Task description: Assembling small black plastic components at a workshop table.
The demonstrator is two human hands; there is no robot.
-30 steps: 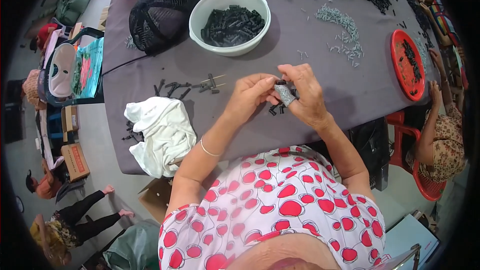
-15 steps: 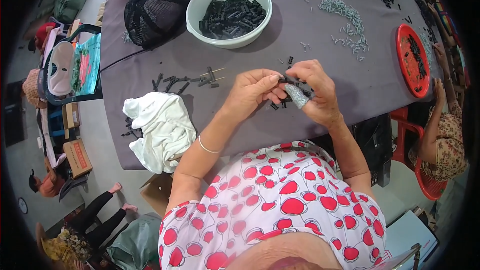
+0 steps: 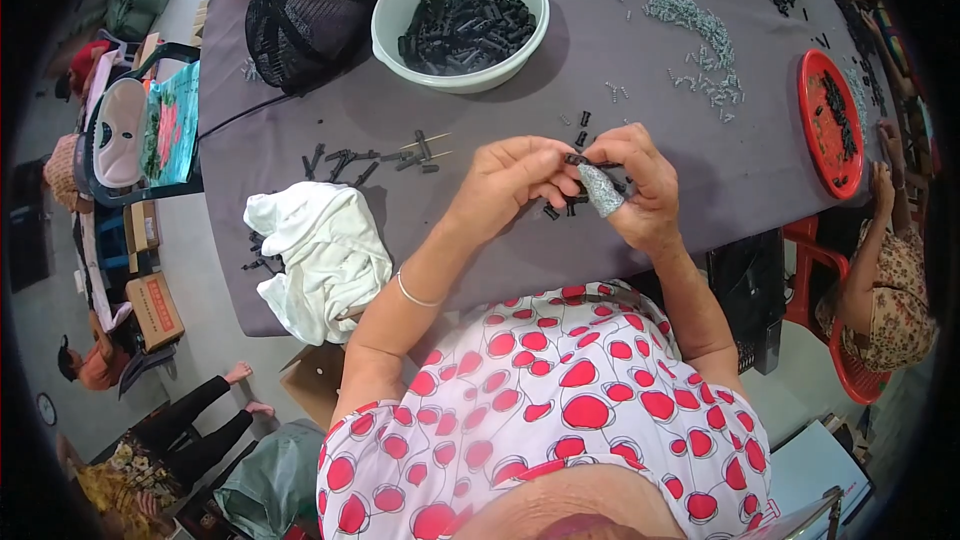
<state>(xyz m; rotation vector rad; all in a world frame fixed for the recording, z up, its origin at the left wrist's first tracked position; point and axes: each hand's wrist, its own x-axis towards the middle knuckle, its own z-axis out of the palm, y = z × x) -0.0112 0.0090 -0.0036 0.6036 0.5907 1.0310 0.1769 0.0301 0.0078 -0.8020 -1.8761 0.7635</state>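
Over the near part of the table, my left hand (image 3: 513,183) and my right hand (image 3: 643,188) meet fingertip to fingertip. Between them is a small black plastic piece (image 3: 576,159), pinched from both sides and partly hidden by fingers. Silvery grey tape (image 3: 601,190) wraps one digit of my right hand. Several loose black pieces (image 3: 551,211) lie on the cloth just under and beyond my hands. To the left are more black cylindrical pieces (image 3: 366,174), with two thin light sticks (image 3: 430,153) among them.
A pale bowl (image 3: 388,58) of black pieces stands beyond my hands, beside a black mesh cap (image 3: 300,20). Small grey springs (image 3: 705,30) lie farther right, near a red tray (image 3: 810,120). A crumpled white cloth (image 3: 325,260) rests left. Another person's arm (image 3: 882,205) reaches in at right.
My fingers have shifted slightly around the black piece, and more of it shows between them. My right hand is turned a little differently. The picture has tilted slightly.
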